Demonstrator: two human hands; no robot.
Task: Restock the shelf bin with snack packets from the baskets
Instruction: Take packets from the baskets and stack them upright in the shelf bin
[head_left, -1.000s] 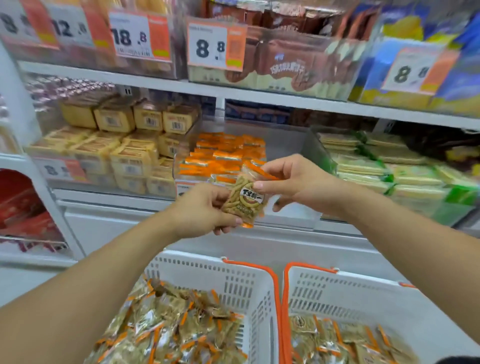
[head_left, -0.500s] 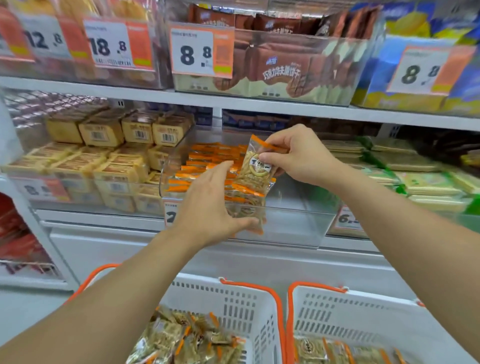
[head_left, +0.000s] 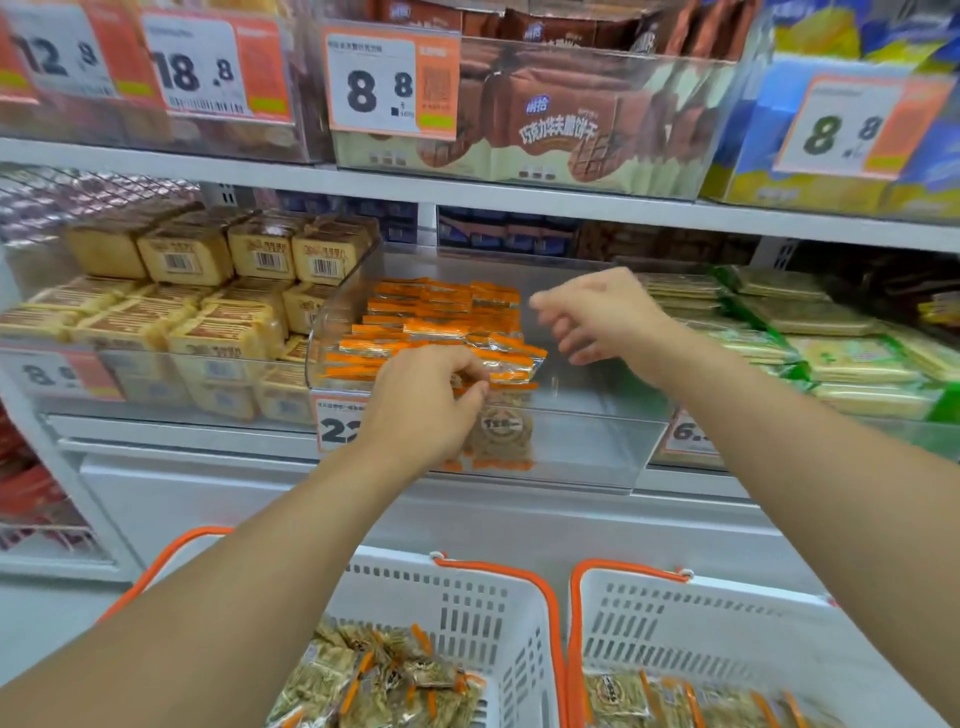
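The left hand (head_left: 423, 402) curls its fingers around snack packets (head_left: 511, 364) at the front of a clear shelf bin (head_left: 587, 452). Just right of it, the right hand (head_left: 602, 317) hovers loosely open, holding nothing. Two white baskets (head_left: 467, 603) of packets sit below both arms.

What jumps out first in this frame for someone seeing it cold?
Two bare arms reach up the middle into a clear shelf bin half filled with orange-edged snack packets. The left hand pinches packets at the bin's front; the right hand hovers open and blurred above the bin's bare right half. Below, two white baskets with orange rims hold more of the packets, and big price tags, such as 8.8, line the shelf above.
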